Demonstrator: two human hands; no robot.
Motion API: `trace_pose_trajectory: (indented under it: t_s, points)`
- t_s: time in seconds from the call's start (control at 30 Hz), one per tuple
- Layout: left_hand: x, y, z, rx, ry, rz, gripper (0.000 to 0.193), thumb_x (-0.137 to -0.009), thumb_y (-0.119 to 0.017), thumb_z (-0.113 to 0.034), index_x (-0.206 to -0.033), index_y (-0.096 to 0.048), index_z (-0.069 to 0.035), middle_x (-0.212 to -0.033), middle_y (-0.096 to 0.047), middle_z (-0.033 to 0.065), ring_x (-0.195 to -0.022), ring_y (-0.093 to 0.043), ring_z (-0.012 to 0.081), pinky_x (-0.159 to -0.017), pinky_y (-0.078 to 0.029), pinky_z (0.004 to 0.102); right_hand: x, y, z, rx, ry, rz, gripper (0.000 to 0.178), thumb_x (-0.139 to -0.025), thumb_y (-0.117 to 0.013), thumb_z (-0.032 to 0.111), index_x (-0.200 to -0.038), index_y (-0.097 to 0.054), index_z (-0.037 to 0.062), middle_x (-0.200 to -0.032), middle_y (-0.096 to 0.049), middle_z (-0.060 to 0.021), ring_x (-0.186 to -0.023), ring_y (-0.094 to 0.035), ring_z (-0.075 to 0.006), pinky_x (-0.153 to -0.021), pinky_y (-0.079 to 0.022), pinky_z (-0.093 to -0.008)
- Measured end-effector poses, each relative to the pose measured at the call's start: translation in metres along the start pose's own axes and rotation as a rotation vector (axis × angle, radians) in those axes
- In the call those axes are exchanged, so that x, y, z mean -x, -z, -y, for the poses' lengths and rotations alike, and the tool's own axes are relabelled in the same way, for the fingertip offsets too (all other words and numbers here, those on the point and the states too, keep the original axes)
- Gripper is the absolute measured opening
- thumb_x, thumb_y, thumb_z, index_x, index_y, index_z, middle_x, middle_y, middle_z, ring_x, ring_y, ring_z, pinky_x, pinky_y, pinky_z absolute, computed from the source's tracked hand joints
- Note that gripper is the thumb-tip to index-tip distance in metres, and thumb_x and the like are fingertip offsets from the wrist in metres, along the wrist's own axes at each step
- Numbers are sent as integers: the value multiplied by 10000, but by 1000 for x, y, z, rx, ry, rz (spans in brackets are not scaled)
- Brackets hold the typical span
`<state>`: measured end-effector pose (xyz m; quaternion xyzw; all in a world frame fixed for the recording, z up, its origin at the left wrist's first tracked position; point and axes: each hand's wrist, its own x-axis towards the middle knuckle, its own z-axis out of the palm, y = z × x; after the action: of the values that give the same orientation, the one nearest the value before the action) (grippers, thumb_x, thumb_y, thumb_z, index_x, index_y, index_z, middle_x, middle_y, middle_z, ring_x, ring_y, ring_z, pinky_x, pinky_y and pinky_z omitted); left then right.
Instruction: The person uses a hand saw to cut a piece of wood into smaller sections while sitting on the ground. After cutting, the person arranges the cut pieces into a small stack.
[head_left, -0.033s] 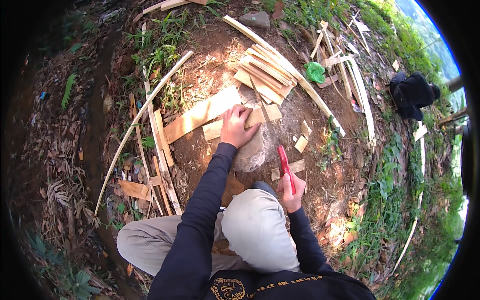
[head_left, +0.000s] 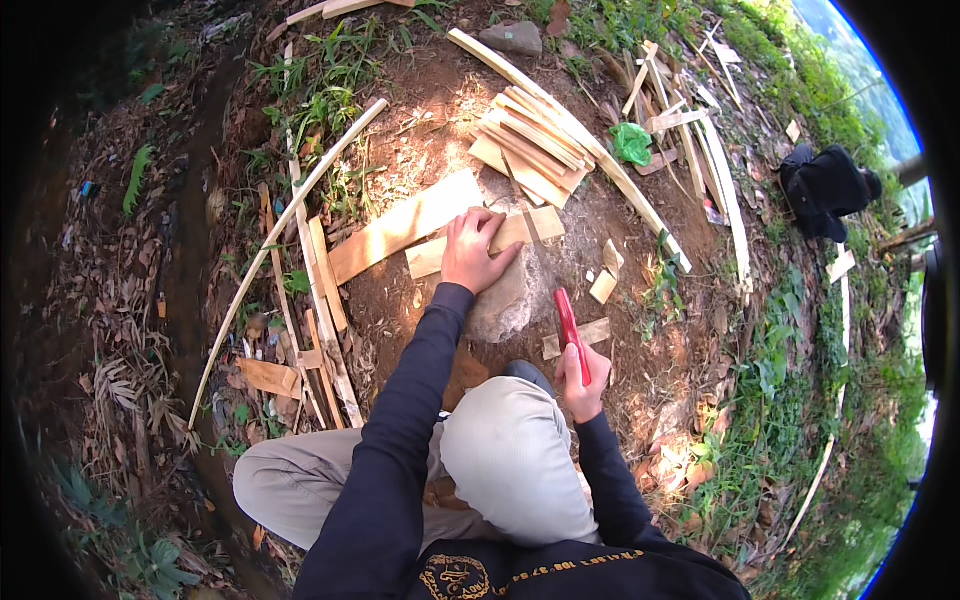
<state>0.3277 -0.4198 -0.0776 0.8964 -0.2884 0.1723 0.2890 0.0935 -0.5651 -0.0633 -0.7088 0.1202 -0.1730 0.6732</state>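
My left hand (head_left: 478, 250) presses down on a short, narrow wooden board (head_left: 430, 260), its fingers curled over the far edge. That board lies across a pale rock (head_left: 500, 310) in front of my knees. In my right hand (head_left: 587, 385) is the red handle of a handsaw (head_left: 567, 318). Its thin blade points away from me and crosses the board near the right end, just right of my left hand. How deep the blade sits in the wood I cannot tell. A wider plank (head_left: 405, 225) rests on the ground beyond the board, to the left.
A stack of cut wooden slats (head_left: 530, 140) lies beyond the rock. Small offcuts (head_left: 603, 288) are to its right, near another wood piece (head_left: 578, 338). Long strips (head_left: 290, 215) flank both sides. A green plastic bag (head_left: 630, 144) and a black bag (head_left: 828, 190) lie at the right.
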Motion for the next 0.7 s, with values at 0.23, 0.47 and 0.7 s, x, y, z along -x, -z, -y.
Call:
trace_pose_trajectory:
  t_s: [0.23, 0.47, 0.7]
  points:
    - [4, -2, 5, 16, 13, 4, 485, -781, -815, -406, -1117, -723, -69, -1110, -623, 71, -1068, -540, 295, -970, -453, 425, 7, 2, 5, 224, 74, -41, 297, -994, -578, 184, -776, -628, -11, -513, -452, -63, -450, -463, -107, -467, -339, -310]
    - [-5, 3, 4, 12, 25, 23, 502, -767, -825, -415, -1105, -721, -60, -1078, -614, 80, -1039, -546, 295, -948, -455, 420, -13, -1, 0, 220, 107, 20, 290, -994, -567, 179, -769, -607, 1, -522, -430, -89, -418, -439, -160, -458, -323, -356]
    - [-3, 0, 4, 37, 61, 42, 510, -779, -817, -406, -1151, -718, -71, -1089, -622, 84, -1065, -533, 293, -978, -429, 430, -28, -8, -3, 222, 95, 28, 309, -986, -571, 176, -722, -535, 19, -540, -423, -120, -428, -446, -255, -476, -317, -382]
